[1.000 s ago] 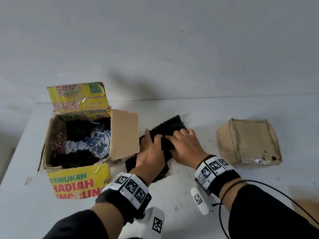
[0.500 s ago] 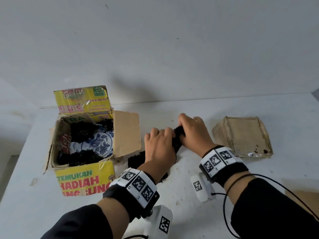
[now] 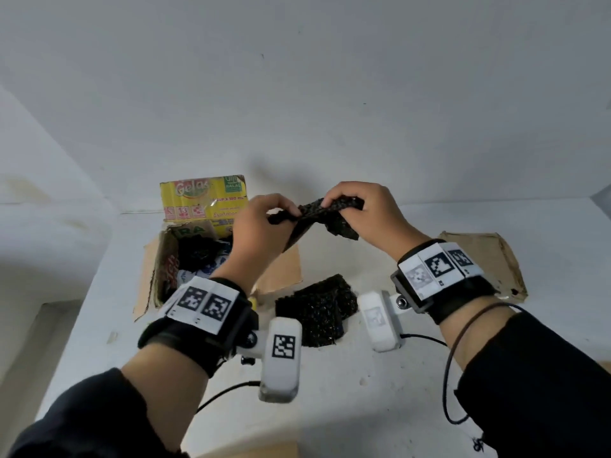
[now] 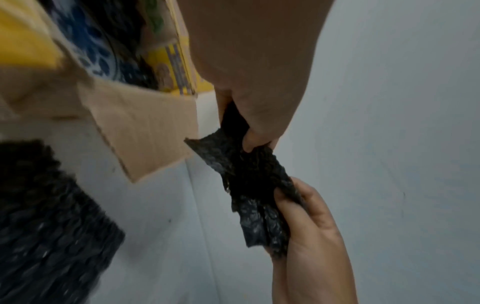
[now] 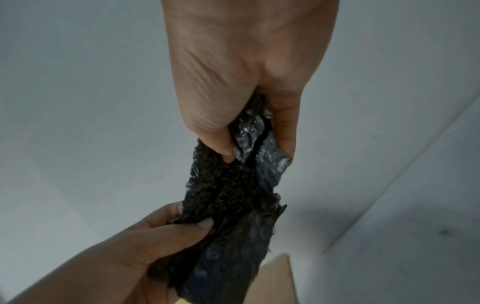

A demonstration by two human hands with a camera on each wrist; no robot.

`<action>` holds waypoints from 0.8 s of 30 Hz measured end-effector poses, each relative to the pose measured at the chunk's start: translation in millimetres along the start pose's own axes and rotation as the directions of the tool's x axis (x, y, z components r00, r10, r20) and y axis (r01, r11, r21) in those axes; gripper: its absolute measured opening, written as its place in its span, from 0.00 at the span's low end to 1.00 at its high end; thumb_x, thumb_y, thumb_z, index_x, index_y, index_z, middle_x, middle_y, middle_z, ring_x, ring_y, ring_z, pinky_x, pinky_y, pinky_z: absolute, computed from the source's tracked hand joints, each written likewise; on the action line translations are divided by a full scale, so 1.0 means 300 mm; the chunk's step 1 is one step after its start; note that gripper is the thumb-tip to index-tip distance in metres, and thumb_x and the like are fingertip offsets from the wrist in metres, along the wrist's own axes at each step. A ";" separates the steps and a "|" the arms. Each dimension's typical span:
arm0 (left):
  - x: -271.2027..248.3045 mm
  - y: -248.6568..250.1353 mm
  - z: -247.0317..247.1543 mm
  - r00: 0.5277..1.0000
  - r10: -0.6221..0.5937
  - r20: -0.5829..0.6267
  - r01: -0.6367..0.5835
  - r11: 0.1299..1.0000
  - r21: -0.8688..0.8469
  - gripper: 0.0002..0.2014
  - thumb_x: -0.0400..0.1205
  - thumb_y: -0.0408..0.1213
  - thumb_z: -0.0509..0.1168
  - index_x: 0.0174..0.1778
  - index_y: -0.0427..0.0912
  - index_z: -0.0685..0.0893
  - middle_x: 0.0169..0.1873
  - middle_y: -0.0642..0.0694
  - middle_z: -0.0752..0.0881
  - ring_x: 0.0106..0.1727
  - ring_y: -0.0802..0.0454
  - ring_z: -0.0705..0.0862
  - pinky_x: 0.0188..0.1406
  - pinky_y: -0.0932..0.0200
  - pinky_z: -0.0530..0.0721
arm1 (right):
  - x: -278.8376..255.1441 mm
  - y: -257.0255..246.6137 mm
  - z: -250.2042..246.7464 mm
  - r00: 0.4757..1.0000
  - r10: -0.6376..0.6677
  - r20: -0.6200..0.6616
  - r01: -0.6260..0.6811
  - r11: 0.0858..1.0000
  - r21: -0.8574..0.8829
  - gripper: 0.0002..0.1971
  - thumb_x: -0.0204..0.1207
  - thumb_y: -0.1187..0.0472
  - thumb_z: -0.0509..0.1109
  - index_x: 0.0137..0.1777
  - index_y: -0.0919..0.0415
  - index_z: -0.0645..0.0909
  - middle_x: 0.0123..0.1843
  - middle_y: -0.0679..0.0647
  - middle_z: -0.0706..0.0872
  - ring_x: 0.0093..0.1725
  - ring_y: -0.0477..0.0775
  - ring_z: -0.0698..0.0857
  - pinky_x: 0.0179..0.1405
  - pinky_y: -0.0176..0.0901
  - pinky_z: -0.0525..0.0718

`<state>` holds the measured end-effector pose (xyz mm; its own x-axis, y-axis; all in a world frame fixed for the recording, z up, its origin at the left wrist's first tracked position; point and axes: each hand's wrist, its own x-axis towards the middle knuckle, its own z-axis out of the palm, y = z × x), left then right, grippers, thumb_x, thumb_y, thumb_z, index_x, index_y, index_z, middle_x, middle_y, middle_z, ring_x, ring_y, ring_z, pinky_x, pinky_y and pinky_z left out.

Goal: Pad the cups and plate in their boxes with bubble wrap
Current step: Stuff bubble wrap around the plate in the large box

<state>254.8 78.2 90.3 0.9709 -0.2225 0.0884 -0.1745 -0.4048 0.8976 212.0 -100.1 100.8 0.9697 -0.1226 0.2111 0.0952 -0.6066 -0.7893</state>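
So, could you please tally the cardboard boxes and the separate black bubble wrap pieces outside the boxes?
Cardboard boxes: 2 (yellow printed box, plain brown box)
Bubble wrap pieces outside boxes: 2 (held piece, pile on table)
Total: 4

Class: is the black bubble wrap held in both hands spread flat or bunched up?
Bunched: the bubble wrap creases between left hand and right hand.

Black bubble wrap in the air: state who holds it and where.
Both hands hold the black bubble wrap piece: the left hand pinches its left end, the right hand grips its right end, above the table.
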 end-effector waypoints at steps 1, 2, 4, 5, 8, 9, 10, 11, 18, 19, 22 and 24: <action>0.005 -0.014 -0.037 0.999 -0.033 -0.003 0.032 0.999 -0.015 0.18 0.74 0.24 0.67 0.27 0.54 0.82 0.36 0.49 0.86 0.35 0.47 0.86 0.30 0.58 0.85 | 0.014 -0.030 0.024 1.000 -0.014 0.024 0.014 1.000 -0.015 0.22 0.66 0.74 0.59 0.39 0.44 0.86 0.41 0.40 0.88 0.39 0.62 0.85 0.41 0.55 0.86; 0.006 -0.029 -0.072 0.999 -0.045 -0.008 0.045 0.999 -0.019 0.18 0.75 0.23 0.67 0.28 0.54 0.83 0.33 0.51 0.86 0.33 0.48 0.85 0.28 0.60 0.83 | 0.029 -0.058 0.050 0.999 -0.026 0.048 0.028 0.999 -0.026 0.22 0.67 0.75 0.59 0.39 0.46 0.86 0.41 0.42 0.89 0.38 0.62 0.85 0.40 0.54 0.86; 0.000 -0.065 -0.137 0.998 -0.054 -0.027 0.053 0.998 -0.016 0.17 0.75 0.24 0.68 0.29 0.53 0.84 0.33 0.55 0.86 0.35 0.51 0.85 0.32 0.62 0.82 | 0.057 -0.113 0.108 0.995 -0.047 0.087 0.049 0.999 -0.021 0.22 0.66 0.76 0.58 0.39 0.49 0.87 0.43 0.47 0.90 0.41 0.59 0.86 0.44 0.51 0.86; -0.010 -0.087 -0.166 0.997 -0.063 -0.033 0.063 0.998 -0.004 0.17 0.75 0.25 0.69 0.30 0.54 0.84 0.33 0.56 0.86 0.36 0.53 0.85 0.33 0.64 0.82 | 0.069 -0.139 0.141 0.992 -0.061 0.107 0.064 0.998 -0.019 0.22 0.65 0.77 0.58 0.39 0.50 0.87 0.44 0.48 0.89 0.44 0.57 0.86 0.48 0.50 0.85; -0.041 -0.170 -0.238 0.996 -0.085 -0.016 0.086 0.994 0.070 0.13 0.76 0.28 0.69 0.36 0.54 0.86 0.34 0.54 0.87 0.37 0.58 0.86 0.35 0.63 0.83 | 0.099 -0.196 0.246 0.968 -0.122 0.221 0.149 0.983 -0.110 0.21 0.64 0.77 0.59 0.41 0.54 0.88 0.43 0.54 0.86 0.43 0.56 0.82 0.44 0.46 0.80; -0.051 -0.196 -0.259 0.996 -0.090 0.015 0.088 0.989 0.122 0.11 0.76 0.30 0.69 0.39 0.53 0.87 0.36 0.53 0.88 0.39 0.57 0.86 0.40 0.58 0.86 | 0.105 -0.205 0.283 0.951 -0.128 0.282 0.181 0.969 -0.170 0.21 0.64 0.77 0.59 0.42 0.55 0.88 0.42 0.54 0.83 0.41 0.55 0.79 0.41 0.44 0.76; -0.063 -0.222 -0.280 0.993 -0.100 0.067 0.086 0.978 0.190 0.09 0.77 0.32 0.68 0.44 0.53 0.88 0.39 0.51 0.89 0.41 0.55 0.86 0.43 0.55 0.87 | 0.107 -0.213 0.316 0.930 -0.125 0.347 0.215 0.948 -0.234 0.20 0.66 0.76 0.59 0.44 0.56 0.88 0.42 0.54 0.80 0.41 0.55 0.78 0.40 0.43 0.73; -0.073 -0.246 -0.298 0.985 -0.115 0.127 0.079 0.962 0.260 0.10 0.78 0.33 0.67 0.49 0.52 0.89 0.42 0.51 0.89 0.44 0.53 0.87 0.47 0.53 0.87 | 0.106 -0.219 0.348 0.903 -0.113 0.415 0.252 0.921 -0.298 0.19 0.67 0.75 0.59 0.45 0.56 0.87 0.43 0.53 0.79 0.43 0.55 0.78 0.39 0.44 0.72; -0.107 -0.385 -0.379 0.984 0.109 0.139 -0.168 0.827 0.537 0.20 0.73 0.28 0.64 0.57 0.51 0.85 0.60 0.50 0.85 0.72 0.46 0.75 0.71 0.50 0.68 | 0.056 -0.240 0.520 0.625 0.126 0.770 0.630 0.501 -0.593 0.14 0.78 0.55 0.56 0.51 0.56 0.82 0.50 0.53 0.80 0.54 0.57 0.76 0.56 0.50 0.70; -0.107 -0.400 -0.385 0.983 0.132 0.131 -0.184 0.797 0.575 0.21 0.73 0.28 0.64 0.61 0.50 0.84 0.67 0.50 0.81 0.78 0.44 0.67 0.77 0.45 0.58 | 0.051 -0.227 0.540 0.606 0.173 0.776 0.641 0.472 -0.605 0.17 0.78 0.51 0.54 0.45 0.57 0.82 0.45 0.52 0.82 0.50 0.56 0.76 0.62 0.53 0.67; -0.107 -0.449 -0.398 0.979 0.141 0.145 -0.201 0.769 0.607 0.28 0.75 0.30 0.63 0.74 0.47 0.73 0.80 0.47 0.65 0.84 0.46 0.49 0.81 0.41 0.46 | 0.042 -0.198 0.581 0.560 0.287 0.777 0.601 0.504 -0.620 0.26 0.78 0.47 0.47 0.34 0.61 0.81 0.33 0.53 0.82 0.43 0.53 0.76 0.76 0.63 0.50; -0.111 -0.488 -0.401 0.986 0.095 0.139 -0.159 0.796 0.584 0.33 0.77 0.29 0.59 0.80 0.43 0.63 0.83 0.47 0.54 0.84 0.51 0.43 0.82 0.42 0.49 | 0.044 -0.197 0.591 0.555 0.306 0.773 0.561 0.549 -0.620 0.22 0.80 0.50 0.46 0.42 0.61 0.79 0.32 0.54 0.81 0.40 0.53 0.77 0.79 0.64 0.41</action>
<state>267.6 251.7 7.9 0.9178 -0.3810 0.1120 -0.3888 -0.8046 0.4489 259.1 73.5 47.9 0.7414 0.3538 -0.5702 0.4565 -0.8887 0.0421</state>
